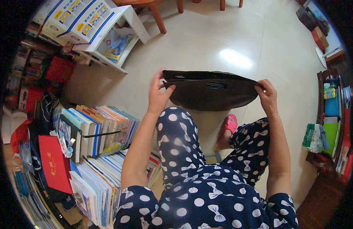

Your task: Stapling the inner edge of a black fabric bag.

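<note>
A flat black document bag point(213, 93) hangs in front of my knees, held at both ends of its upper edge. My left hand point(160, 93) grips the left corner, with the thumb on the near side. At the opposite corner, my right hand point(267, 93) pinches the edge between thumb and fingers. The top edge gapes a little, showing a dark inside whose contents I cannot make out. Small pale marks show on the near face. Below the bag are my knees in dark trousers point(179, 137) with white dots and bows.
Rows of books point(107, 128) stand close on my left, beside a red folder point(55, 164). Farther left is a white shelf unit point(136, 25) bearing printed cartons point(87, 23). A dark wooden cabinet point(319, 83) and a green-and-white pack point(312, 137) are on my right. Tiled floor point(193, 48) stretches ahead.
</note>
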A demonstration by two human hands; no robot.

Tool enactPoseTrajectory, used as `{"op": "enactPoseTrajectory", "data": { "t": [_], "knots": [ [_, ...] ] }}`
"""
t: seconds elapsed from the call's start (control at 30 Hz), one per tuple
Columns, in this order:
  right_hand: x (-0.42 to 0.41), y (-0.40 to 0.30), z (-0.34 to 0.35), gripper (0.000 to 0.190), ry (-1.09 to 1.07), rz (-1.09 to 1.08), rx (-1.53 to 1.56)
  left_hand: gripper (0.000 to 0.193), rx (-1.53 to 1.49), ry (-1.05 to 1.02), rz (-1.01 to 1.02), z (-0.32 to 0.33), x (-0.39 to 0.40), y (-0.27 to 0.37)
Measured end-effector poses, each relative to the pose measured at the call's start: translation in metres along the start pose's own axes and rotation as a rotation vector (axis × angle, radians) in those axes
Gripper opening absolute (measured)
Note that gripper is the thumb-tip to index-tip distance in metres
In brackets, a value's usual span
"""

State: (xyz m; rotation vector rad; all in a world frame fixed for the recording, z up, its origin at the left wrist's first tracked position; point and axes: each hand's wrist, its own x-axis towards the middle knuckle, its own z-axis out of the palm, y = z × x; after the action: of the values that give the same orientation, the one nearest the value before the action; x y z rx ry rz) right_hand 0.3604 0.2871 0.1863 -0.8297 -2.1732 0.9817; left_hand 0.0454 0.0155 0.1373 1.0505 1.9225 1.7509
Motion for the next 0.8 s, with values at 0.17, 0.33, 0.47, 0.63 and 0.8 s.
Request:
{"op": "enactPoseTrajectory", "data": {
  "t": [0.17, 0.33, 0.47, 0.63, 0.8],
  "knots": [
    [0.002, 0.008, -0.001, 0.008, -0.009, -0.026, -0.050, 0.061, 0.109, 0.048, -0.039, -0.004, -0.010, 0.003],
    [0.002, 0.009, -0.001, 0.008, 0.002, -0.048, -0.052, 0.050, 0.243, -0.128, 0.159, -0.006, 0.007, 0.016],
    [0.002, 0.006, 0.000, 0.008, 0.010, -0.044, -0.047, 0.038, 0.189, -0.293, 0.074, -0.012, 0.021, 0.027],
    [0.002, 0.007, -0.002, 0.009, 0.005, -0.044, -0.051, 0.034, -0.033, -0.214, -0.059, -0.015, 0.014, 0.019],
    [-0.001, 0.005, -0.006, 0.009, -0.057, -0.071, -0.075, 0.029, 0.040, -0.148, -0.150, -0.026, -0.002, 0.004]
  ]
}}
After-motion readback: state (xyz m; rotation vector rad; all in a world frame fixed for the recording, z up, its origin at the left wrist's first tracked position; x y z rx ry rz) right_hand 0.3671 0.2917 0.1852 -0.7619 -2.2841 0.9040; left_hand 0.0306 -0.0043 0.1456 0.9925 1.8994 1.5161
